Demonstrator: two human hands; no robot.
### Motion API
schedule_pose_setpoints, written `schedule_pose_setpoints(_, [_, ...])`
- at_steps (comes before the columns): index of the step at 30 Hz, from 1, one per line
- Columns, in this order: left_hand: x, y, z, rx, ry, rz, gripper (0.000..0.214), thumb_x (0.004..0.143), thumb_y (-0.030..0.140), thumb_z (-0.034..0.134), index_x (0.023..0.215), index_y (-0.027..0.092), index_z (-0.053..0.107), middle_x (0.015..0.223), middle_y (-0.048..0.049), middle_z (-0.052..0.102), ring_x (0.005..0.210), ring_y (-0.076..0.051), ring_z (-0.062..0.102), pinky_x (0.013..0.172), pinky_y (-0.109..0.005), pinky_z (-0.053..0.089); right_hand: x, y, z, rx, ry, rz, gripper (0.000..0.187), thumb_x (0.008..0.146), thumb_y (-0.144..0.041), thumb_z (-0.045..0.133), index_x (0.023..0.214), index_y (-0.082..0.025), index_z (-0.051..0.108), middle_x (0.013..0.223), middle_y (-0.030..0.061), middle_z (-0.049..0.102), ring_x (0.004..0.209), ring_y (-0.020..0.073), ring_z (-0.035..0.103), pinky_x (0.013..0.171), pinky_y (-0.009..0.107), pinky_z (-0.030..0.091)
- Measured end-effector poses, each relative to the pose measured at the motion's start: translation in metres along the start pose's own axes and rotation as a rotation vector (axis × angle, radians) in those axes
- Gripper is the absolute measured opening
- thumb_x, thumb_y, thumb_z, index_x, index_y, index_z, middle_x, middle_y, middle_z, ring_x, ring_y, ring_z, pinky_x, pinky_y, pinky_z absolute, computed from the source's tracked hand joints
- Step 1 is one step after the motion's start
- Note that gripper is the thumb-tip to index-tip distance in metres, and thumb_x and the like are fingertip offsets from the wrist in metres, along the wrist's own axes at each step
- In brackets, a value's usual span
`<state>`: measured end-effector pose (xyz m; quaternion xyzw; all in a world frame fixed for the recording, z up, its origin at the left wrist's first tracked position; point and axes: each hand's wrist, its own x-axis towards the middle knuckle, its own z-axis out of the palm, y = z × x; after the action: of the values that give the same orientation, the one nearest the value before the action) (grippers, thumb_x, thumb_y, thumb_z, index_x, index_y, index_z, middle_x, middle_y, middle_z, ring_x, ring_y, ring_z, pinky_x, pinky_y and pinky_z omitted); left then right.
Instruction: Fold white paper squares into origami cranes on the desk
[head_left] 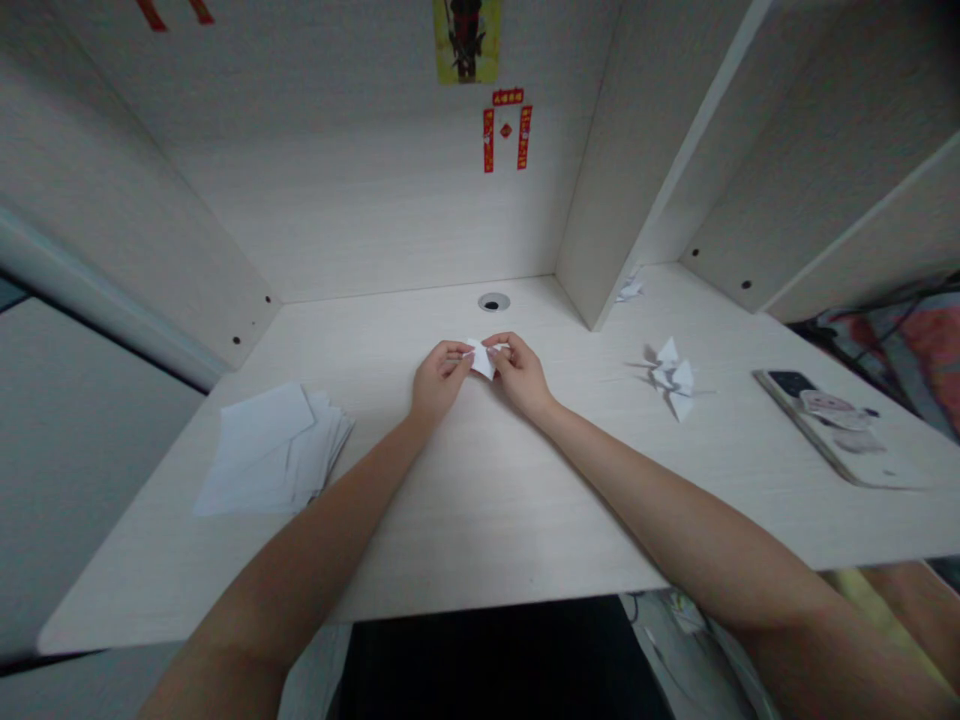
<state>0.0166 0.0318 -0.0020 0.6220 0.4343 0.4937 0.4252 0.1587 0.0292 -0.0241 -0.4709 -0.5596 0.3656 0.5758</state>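
Observation:
Between my two hands is a small folded piece of white paper [482, 362], held just above the desk near its middle. My left hand [439, 378] pinches its left side with thumb and fingertips. On the opposite side my right hand [520, 372] grips the paper the same way, fingers closed. The folds are partly covered by my fingertips. To the right lie folded white paper cranes [673, 378], clustered together on the desk. A loose stack of white paper sheets [259, 450] rests on the left, beside my left forearm.
A phone in a decorated case [840, 430] lies at the right. Behind my hands a round cable hole [493, 302] sits in the desk [480, 530]. An upright divider panel [637, 170] stands at the back right, with more white paper [631, 287] beside its base.

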Motion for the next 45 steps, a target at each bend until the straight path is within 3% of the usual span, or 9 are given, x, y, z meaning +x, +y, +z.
schedule_pose_setpoints(4, [0.002, -0.003, -0.001, 0.000, 0.014, -0.003, 0.022, 0.076, 0.025, 0.059, 0.095, 0.018, 0.063, 0.092, -0.0053, 0.067, 0.071, -0.012, 0.062, 0.065, -0.023, 0.048, -0.002, -0.003, 0.000, -0.038, -0.005, -0.030, 0.021, 0.080, -0.035, 0.054, 0.096, -0.023, 0.054, 0.055, -0.0073, 0.044, 0.049, 0.0114, 0.044, 0.050, 0.023, 0.036])
schedule_pose_setpoints(8, [0.004, -0.003, -0.002, -0.031, 0.115, -0.020, 0.023, 0.076, 0.028, 0.058, 0.096, 0.019, 0.066, 0.095, -0.0062, 0.068, 0.079, -0.014, 0.062, 0.065, -0.024, 0.048, -0.005, -0.010, 0.000, -0.083, -0.007, -0.060, 0.029, 0.077, -0.032, 0.059, 0.104, -0.025, 0.051, 0.074, -0.0025, 0.058, 0.059, 0.0126, 0.053, 0.056, 0.025, 0.043])
schedule_pose_setpoints(15, [0.005, -0.002, -0.004, -0.085, 0.186, -0.038, 0.025, 0.078, 0.028, 0.055, 0.099, 0.019, 0.067, 0.092, -0.0054, 0.069, 0.076, -0.014, 0.061, 0.061, -0.022, 0.047, -0.007, -0.017, -0.006, -0.453, 0.044, -0.352, 0.029, 0.078, -0.026, 0.060, 0.108, -0.025, 0.061, 0.111, 0.0089, 0.054, 0.100, 0.0244, 0.052, 0.079, 0.039, 0.048])
schedule_pose_setpoints(19, [0.005, -0.003, -0.005, -0.086, 0.195, -0.047, 0.029, 0.078, 0.030, 0.055, 0.102, 0.020, 0.067, 0.096, -0.0054, 0.069, 0.076, -0.014, 0.062, 0.059, -0.021, 0.048, -0.005, -0.012, -0.006, -0.585, 0.021, -0.403, 0.025, 0.080, -0.029, 0.060, 0.103, -0.024, 0.066, 0.109, 0.0099, 0.058, 0.098, 0.0265, 0.051, 0.088, 0.047, 0.044])
schedule_pose_setpoints(27, [0.007, -0.005, -0.003, -0.138, 0.195, -0.036, 0.033, 0.078, 0.039, 0.058, 0.102, 0.018, 0.067, 0.091, -0.0055, 0.069, 0.070, -0.012, 0.062, 0.060, -0.021, 0.050, -0.010, -0.020, -0.005, -0.628, -0.090, -0.532, 0.025, 0.083, -0.037, 0.058, 0.101, -0.024, 0.070, 0.110, 0.0085, 0.066, 0.103, 0.0267, 0.052, 0.092, 0.047, 0.041])
schedule_pose_setpoints(32, [0.004, -0.001, -0.002, -0.026, 0.161, 0.016, 0.031, 0.081, 0.040, 0.056, 0.104, 0.020, 0.065, 0.092, -0.0051, 0.068, 0.071, -0.012, 0.064, 0.059, -0.020, 0.049, -0.013, -0.025, -0.005, -0.676, -0.042, -0.444, 0.021, 0.085, -0.029, 0.054, 0.094, -0.023, 0.071, 0.097, 0.0044, 0.072, 0.095, 0.0232, 0.059, 0.087, 0.039, 0.046])
schedule_pose_setpoints(37, [0.003, -0.006, -0.003, 0.124, 0.154, 0.114, 0.032, 0.081, 0.035, 0.059, 0.111, 0.024, 0.061, 0.115, -0.0077, 0.060, 0.091, -0.016, 0.064, 0.068, -0.023, 0.052, -0.014, -0.027, -0.004, -0.697, 0.058, -0.308, 0.020, 0.083, -0.031, 0.055, 0.088, -0.023, 0.073, 0.086, 0.0031, 0.073, 0.083, 0.0212, 0.064, 0.076, 0.033, 0.048])
schedule_pose_setpoints(40, [0.004, -0.009, -0.002, 0.097, 0.115, 0.124, 0.033, 0.082, 0.032, 0.058, 0.114, 0.023, 0.058, 0.124, -0.0087, 0.055, 0.098, -0.019, 0.063, 0.076, -0.028, 0.053, -0.013, -0.026, -0.004, -0.658, 0.093, -0.262, 0.018, 0.080, -0.033, 0.058, 0.084, -0.023, 0.073, 0.084, 0.0029, 0.073, 0.080, 0.0208, 0.065, 0.072, 0.032, 0.047])
schedule_pose_setpoints(45, [0.005, -0.010, 0.000, 0.028, 0.066, 0.099, 0.038, 0.081, 0.028, 0.059, 0.117, 0.021, 0.054, 0.119, -0.0098, 0.058, 0.096, -0.018, 0.064, 0.088, -0.032, 0.050, -0.012, -0.026, -0.004, -0.567, 0.104, -0.218, 0.016, 0.078, -0.033, 0.060, 0.080, -0.023, 0.072, 0.082, 0.0018, 0.073, 0.073, 0.0190, 0.063, 0.069, 0.030, 0.047])
